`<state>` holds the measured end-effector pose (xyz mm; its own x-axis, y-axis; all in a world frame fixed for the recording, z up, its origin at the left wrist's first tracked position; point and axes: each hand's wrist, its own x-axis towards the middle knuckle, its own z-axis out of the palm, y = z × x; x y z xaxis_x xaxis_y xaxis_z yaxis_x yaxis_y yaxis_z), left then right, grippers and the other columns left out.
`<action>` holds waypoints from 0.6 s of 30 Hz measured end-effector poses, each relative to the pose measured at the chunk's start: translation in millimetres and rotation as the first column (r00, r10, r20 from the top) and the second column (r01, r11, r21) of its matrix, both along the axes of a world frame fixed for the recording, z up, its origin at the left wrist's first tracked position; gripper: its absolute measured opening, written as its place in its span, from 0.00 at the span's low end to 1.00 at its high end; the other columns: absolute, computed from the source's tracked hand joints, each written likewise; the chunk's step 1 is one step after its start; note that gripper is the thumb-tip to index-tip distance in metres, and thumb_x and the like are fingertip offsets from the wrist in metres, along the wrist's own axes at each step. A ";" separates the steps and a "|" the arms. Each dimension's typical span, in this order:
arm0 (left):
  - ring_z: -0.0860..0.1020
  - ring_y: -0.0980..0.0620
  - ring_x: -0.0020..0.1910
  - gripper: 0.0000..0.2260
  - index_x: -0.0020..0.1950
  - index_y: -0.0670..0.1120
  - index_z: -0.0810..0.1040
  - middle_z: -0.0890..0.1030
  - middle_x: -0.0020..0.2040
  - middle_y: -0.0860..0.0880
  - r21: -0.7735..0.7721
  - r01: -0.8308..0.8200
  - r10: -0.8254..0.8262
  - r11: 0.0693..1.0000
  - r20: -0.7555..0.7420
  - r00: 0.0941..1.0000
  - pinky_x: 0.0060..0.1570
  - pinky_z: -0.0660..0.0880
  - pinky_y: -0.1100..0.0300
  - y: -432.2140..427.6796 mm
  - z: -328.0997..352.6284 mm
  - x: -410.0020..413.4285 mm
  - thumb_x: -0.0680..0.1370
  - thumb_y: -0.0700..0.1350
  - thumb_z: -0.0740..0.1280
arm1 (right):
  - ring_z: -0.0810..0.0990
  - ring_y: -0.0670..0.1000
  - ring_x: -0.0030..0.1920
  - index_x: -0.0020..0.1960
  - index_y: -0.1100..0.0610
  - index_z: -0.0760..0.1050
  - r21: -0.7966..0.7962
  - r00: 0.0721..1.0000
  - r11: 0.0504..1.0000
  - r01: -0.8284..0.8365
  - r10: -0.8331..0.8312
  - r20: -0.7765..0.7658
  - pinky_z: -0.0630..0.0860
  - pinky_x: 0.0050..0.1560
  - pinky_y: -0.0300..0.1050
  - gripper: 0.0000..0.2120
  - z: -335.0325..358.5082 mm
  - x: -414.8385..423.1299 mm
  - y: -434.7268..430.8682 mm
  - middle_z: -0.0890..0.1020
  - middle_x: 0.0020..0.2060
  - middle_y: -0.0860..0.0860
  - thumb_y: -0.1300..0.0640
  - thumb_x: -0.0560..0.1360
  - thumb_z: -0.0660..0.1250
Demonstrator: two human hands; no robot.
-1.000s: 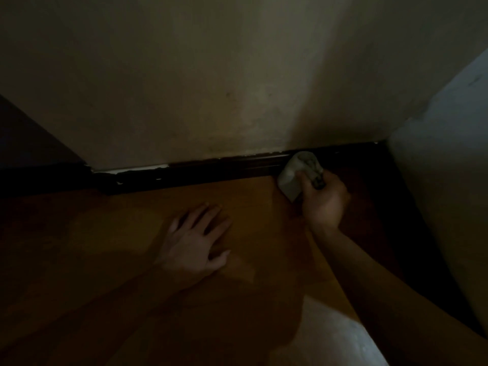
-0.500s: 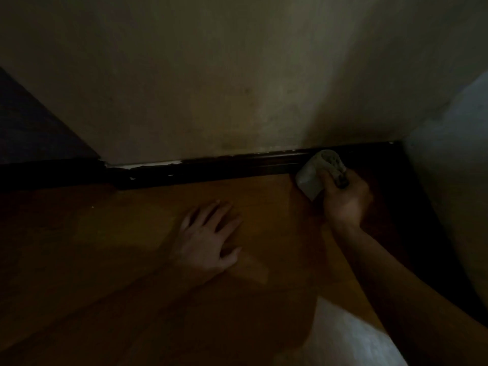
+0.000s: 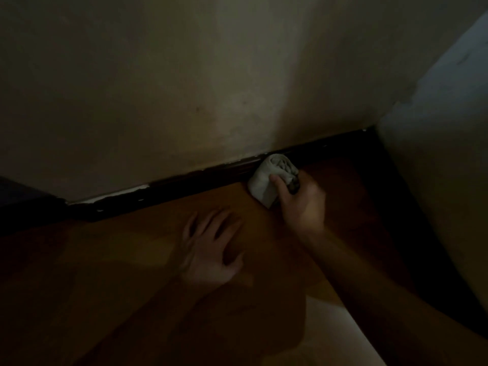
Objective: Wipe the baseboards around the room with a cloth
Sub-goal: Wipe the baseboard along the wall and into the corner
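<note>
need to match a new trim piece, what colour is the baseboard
The baseboard looks very dark, near black, in the dim head view.

I read the cloth (image 3: pixel 260 180) as soft, crumpled fabric; the baseboard (image 3: pixel 198 184) dark with chipped paint; floor (image 3: pixel 118 247) smooth, wood-toned; wall (image 3: pixel 184 88) matt, blotchy.
</note>
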<state>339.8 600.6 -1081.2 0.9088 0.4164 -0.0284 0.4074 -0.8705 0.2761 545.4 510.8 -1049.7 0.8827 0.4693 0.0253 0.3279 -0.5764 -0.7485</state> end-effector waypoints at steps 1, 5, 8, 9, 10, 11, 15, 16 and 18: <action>0.66 0.47 0.74 0.29 0.73 0.55 0.73 0.71 0.75 0.50 -0.018 -0.041 0.041 0.999 -0.016 0.999 0.73 0.55 0.40 -3.6 0.5 5.6 0.73 0.65 0.61 | 0.82 0.53 0.54 0.58 0.57 0.79 -0.021 1.000 1.000 -0.015 0.014 -0.006 0.77 0.49 0.44 0.23 0.9 2.9 -1.4 0.84 0.53 0.54 0.38 0.76 0.67; 0.64 0.48 0.75 0.29 0.72 0.57 0.73 0.69 0.76 0.51 0.042 -0.066 0.069 0.997 -0.065 0.996 0.73 0.53 0.42 -12.0 -4.6 10.8 0.73 0.66 0.60 | 0.81 0.54 0.52 0.54 0.59 0.79 -0.021 1.000 1.000 -0.023 0.023 0.007 0.76 0.48 0.45 0.20 3.0 16.6 -10.0 0.83 0.51 0.55 0.41 0.78 0.68; 0.64 0.48 0.74 0.29 0.71 0.57 0.73 0.69 0.75 0.51 0.099 -0.065 0.071 0.993 -0.056 0.996 0.72 0.54 0.43 -10.7 -6.6 13.5 0.72 0.66 0.60 | 0.80 0.53 0.50 0.53 0.59 0.80 -0.029 0.998 0.998 0.056 -0.057 -0.032 0.71 0.44 0.42 0.17 1.1 35.0 -17.9 0.82 0.50 0.55 0.45 0.78 0.69; 0.64 0.48 0.74 0.29 0.71 0.57 0.73 0.69 0.75 0.51 0.111 -0.065 0.072 0.992 -0.054 0.996 0.72 0.54 0.43 -10.5 -7.6 15.3 0.72 0.66 0.60 | 0.80 0.54 0.50 0.53 0.58 0.80 -0.032 0.994 0.995 0.098 -0.099 -0.036 0.70 0.44 0.42 0.16 0.2 42.5 -20.1 0.82 0.50 0.55 0.45 0.78 0.69; 0.64 0.48 0.74 0.29 0.72 0.58 0.72 0.68 0.75 0.51 0.116 -0.065 0.071 0.991 -0.048 0.996 0.72 0.54 0.43 -10.1 -8.5 16.7 0.72 0.66 0.60 | 0.80 0.54 0.50 0.53 0.59 0.80 -0.030 0.988 0.989 0.147 -0.148 -0.032 0.71 0.45 0.43 0.15 -1.1 50.4 -22.3 0.82 0.50 0.56 0.46 0.78 0.69; 0.63 0.48 0.74 0.29 0.72 0.58 0.70 0.68 0.75 0.51 0.117 -0.065 0.070 0.991 -0.041 0.997 0.72 0.54 0.43 -9.2 -9.3 17.4 0.72 0.66 0.60 | 0.80 0.56 0.51 0.53 0.59 0.80 -0.021 0.980 0.980 0.199 -0.200 -0.022 0.72 0.46 0.43 0.15 -1.7 56.8 -24.5 0.82 0.50 0.56 0.47 0.78 0.69; 0.63 0.47 0.74 0.30 0.73 0.58 0.69 0.65 0.76 0.52 0.159 -0.053 0.062 0.986 -0.055 0.997 0.71 0.54 0.43 -6.2 -12.5 17.4 0.73 0.66 0.59 | 0.81 0.55 0.52 0.56 0.59 0.80 0.069 0.923 0.921 0.383 -0.379 -0.065 0.71 0.47 0.40 0.16 -5.8 74.9 -29.4 0.83 0.51 0.56 0.47 0.78 0.69; 0.63 0.47 0.74 0.30 0.73 0.57 0.70 0.65 0.77 0.51 0.170 -0.047 0.057 0.984 -0.056 0.997 0.71 0.54 0.43 -6.8 -12.5 17.7 0.73 0.66 0.59 | 0.81 0.54 0.52 0.57 0.58 0.80 0.089 0.914 0.910 0.404 -0.398 -0.081 0.70 0.47 0.39 0.16 -6.5 77.0 -29.9 0.83 0.52 0.56 0.47 0.77 0.69; 0.63 0.47 0.74 0.29 0.72 0.56 0.73 0.67 0.76 0.50 0.176 -0.049 0.057 0.983 -0.044 0.997 0.71 0.54 0.42 -8.2 -11.9 17.5 0.73 0.66 0.59 | 0.81 0.52 0.52 0.57 0.59 0.80 0.122 0.912 0.905 0.408 -0.399 -0.091 0.70 0.47 0.38 0.15 -8.8 77.2 -28.6 0.83 0.51 0.55 0.48 0.77 0.70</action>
